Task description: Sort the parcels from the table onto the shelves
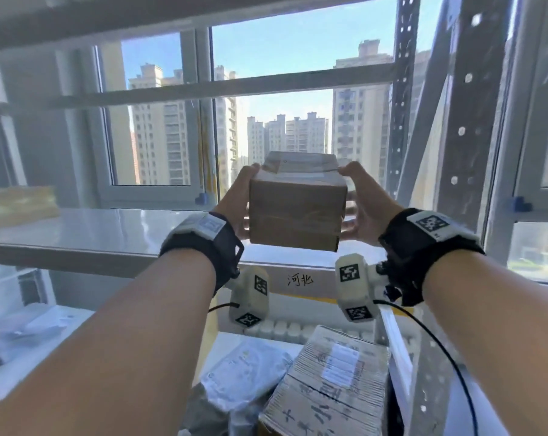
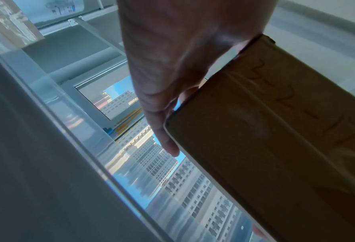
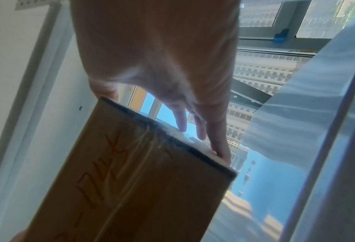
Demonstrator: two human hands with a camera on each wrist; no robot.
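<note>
Holding cardboard box (image 1: 296,209) between both hands, above shelf (image 1: 87,228) edge

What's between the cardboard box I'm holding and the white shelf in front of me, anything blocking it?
Nothing visible. The cardboard box, held by the left hand and right hand, hangs above the shelf; the surface beneath looks bare. A yellowish parcel sits far left.

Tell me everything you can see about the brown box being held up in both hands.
The cardboard box is plain brown, sealed with clear glossy tape, with a pale label on top. Orange handwriting runs along its underside in the wrist views, too blurred to read. It is held level in the air, above the white shelf, before the window. The left hand and right hand grip opposite sides, thumbs on the top edge.
</note>
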